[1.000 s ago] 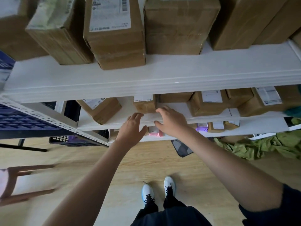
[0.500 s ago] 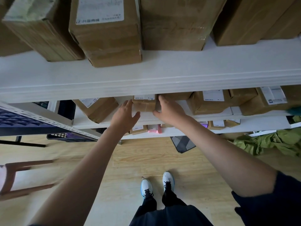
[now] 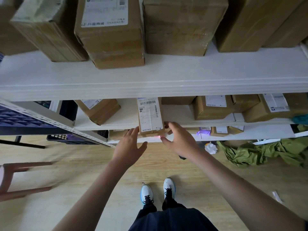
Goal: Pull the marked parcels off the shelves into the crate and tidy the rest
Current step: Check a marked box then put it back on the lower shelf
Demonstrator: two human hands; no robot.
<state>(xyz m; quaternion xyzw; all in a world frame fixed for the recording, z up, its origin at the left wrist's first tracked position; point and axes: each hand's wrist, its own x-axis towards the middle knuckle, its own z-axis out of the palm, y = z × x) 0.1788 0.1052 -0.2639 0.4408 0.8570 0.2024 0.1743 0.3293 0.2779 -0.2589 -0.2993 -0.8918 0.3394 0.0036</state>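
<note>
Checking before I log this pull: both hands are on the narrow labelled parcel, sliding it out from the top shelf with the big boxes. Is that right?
Not quite. The narrow labelled parcel is coming off the middle shelf, not the top shelf that holds the big boxes. The rest stands: in the head view the left hand and the right hand flank its near end, which overhangs the shelf edge.

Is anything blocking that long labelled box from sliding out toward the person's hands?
Nothing visible does. The long labelled parcel already juts over the middle shelf's front edge, with the left hand and right hand open at its near end. Neighbouring boxes sit apart from it.
</note>
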